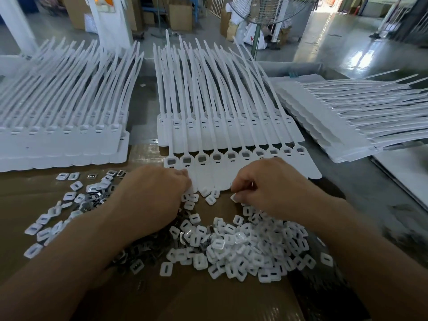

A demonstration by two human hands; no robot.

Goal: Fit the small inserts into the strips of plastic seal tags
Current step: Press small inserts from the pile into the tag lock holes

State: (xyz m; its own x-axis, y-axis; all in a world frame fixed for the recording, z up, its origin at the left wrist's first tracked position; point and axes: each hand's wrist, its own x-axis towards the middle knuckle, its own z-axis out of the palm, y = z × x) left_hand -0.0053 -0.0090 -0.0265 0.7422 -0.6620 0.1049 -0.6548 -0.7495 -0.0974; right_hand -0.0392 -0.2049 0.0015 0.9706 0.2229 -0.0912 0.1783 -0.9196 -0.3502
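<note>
A strip of white plastic seal tags (pixel 289 167) lies in front of me, its square sockets showing dark metal pieces. Below it, white square inserts (pixel 243 249) are heaped on brown cardboard (pixel 208 302), with small metal clips (pixel 92 195) mixed in at the left. My left hand (pixel 150 200) rests palm down on the heap, fingers curled at the strip's lower edge; what they hold is hidden. My right hand (pixel 266 188) pinches a white insert (pixel 235 198) just below the strip.
More tag strips are stacked at the left (pixel 64 140), behind the working strip (pixel 220 126), and at the right (pixel 335 126), their long tails fanning away. A standing fan (pixel 261 12) and cardboard boxes stand on the floor beyond the bench.
</note>
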